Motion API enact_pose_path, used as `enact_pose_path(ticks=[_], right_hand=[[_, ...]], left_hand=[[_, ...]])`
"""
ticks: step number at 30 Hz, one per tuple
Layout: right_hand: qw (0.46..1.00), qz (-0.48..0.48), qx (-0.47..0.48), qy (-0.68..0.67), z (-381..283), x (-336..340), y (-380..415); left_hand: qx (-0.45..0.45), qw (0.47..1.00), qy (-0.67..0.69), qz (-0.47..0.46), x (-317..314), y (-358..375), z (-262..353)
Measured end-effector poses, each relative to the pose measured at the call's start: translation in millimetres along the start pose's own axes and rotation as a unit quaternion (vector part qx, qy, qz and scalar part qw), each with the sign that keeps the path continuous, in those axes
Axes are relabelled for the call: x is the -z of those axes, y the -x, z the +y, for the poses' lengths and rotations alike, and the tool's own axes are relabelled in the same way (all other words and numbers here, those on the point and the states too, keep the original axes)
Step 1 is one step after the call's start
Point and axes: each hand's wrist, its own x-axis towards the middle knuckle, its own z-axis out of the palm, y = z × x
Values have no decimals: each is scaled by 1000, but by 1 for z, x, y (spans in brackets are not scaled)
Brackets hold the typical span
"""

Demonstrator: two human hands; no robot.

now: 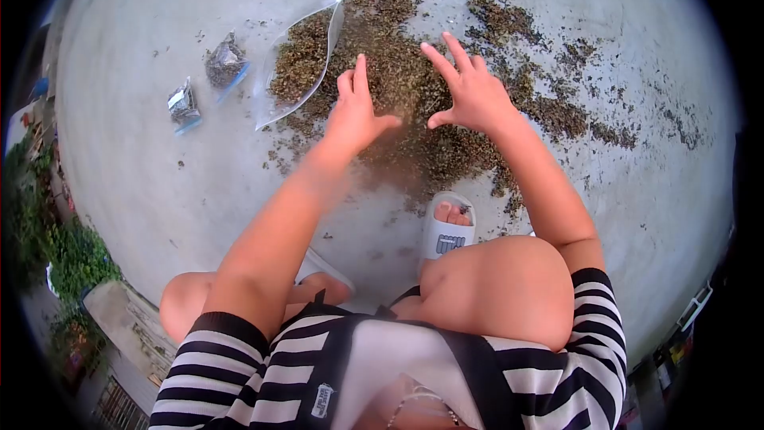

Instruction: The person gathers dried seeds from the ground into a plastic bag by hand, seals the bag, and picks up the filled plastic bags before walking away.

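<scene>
On the pale floor [199, 191], between 12 and 6 o'clock of the gap between the hands, a heap of dry brown plant bits [450, 151] is lying loose, its scatter trailing from the right hand toward 1 and 4 o'clock.

Left hand [352, 111]: hovering at the heap's left side, index finger pointing to 12, thumb stretching toward 3 o'clock, well apart from the fingers. Right hand [476, 99]: facing it, fingers spreading toward 11, thumb reaching to 9. Neither seems to be gripping anything; digits are standing apart on both. A brown blur is hanging between and below them; cannot tell whether it is bits in the air.

Key relation: the clear plastic bag [335, 32] is lying just off the left hand, toward 11 o'clock, so the left is being the nearer hand, the right sitting across the heap from it. The bag's long edge is running from 1 to 7 o'clock, its mouth apparently gaping toward the heap. Brown bits are showing within its outline; cannot tell how many are inside and how many lying beneath.

Farther out, from the bag: a filled packet [225, 61] is resting at 9 o'clock, a smaller packet [183, 105] just beyond, nearer 8. A white slipper [448, 231] is standing near 6 o'clock of the hands, by the heap's lower edge.
</scene>
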Motion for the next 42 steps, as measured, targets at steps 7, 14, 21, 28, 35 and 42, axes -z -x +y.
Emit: enact_pose_path(ticks=[7,14,21,28,35,42], right_hand=[[993,25,49,-102,-15,-52,-12],[977,117,22,-176,-23,-78,-2],[915,137,-16,-379,6,-58,-5],[681,15,-87,-727,-49,16,-6],[528,-101,-142,-831,-95,19,-19],[849,-88,57,-518,-109,-13,-32]], left_hand=[[-32,994,79,-66,-26,-26,4],[-66,983,133,-110,-40,-10,6],[-69,902,-211,370,83,12,-14],[91,964,-79,236,96,-8,-72],[67,935,311,158,83,26,2],[86,930,316,166,63,39,-2]])
